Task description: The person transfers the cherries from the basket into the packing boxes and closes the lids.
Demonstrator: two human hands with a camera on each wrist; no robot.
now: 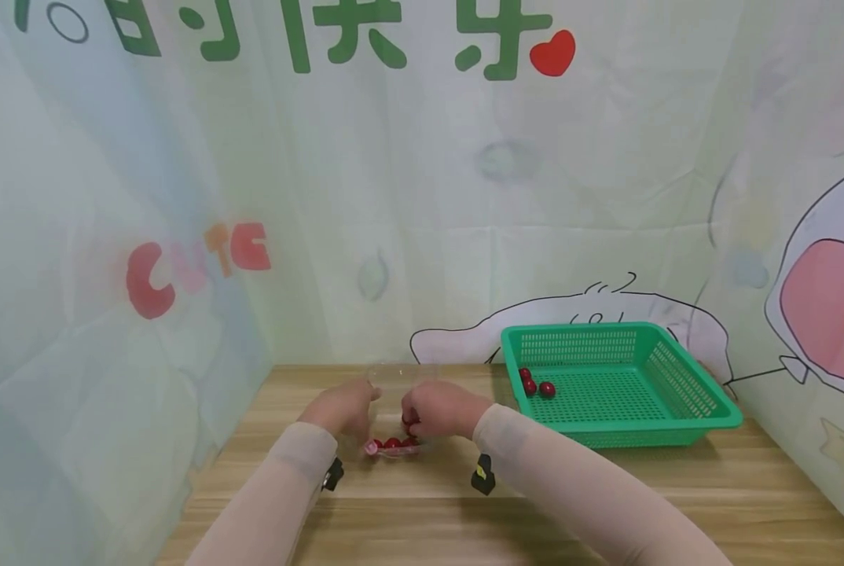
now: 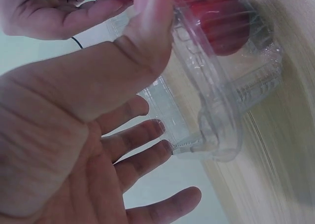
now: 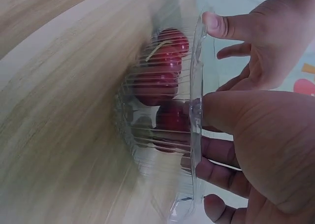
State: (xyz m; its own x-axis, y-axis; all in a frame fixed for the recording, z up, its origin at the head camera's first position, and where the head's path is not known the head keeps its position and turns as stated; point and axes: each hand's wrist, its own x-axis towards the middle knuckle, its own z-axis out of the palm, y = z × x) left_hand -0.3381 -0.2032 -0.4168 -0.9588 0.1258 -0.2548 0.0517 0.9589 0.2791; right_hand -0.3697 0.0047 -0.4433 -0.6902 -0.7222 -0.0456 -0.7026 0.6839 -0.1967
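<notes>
We see a clear plastic box on the wooden desk, roughly midway between two pale sleeves; several red cherries lie in it, and one shows a thin pale stem through the ribbed wall. We find the left hand at the box's left side; its thumb lies at the rim, while its fingers are spread and fairly straight, two of the tips by a clear edge of the plastic. We see the right hand reaching over the rim into the box, thumb and fingers curled in a pinch on a dark red cherry; the plastic blurs the grip a little.

To the right of the hands we have a green basket with slotted walls; three more cherries sit near its left wall, two of them close together. Behind the desk we see a pale curtain, printed with green characters, a red heart and coloured letters; below each wrist hangs a small black device.
</notes>
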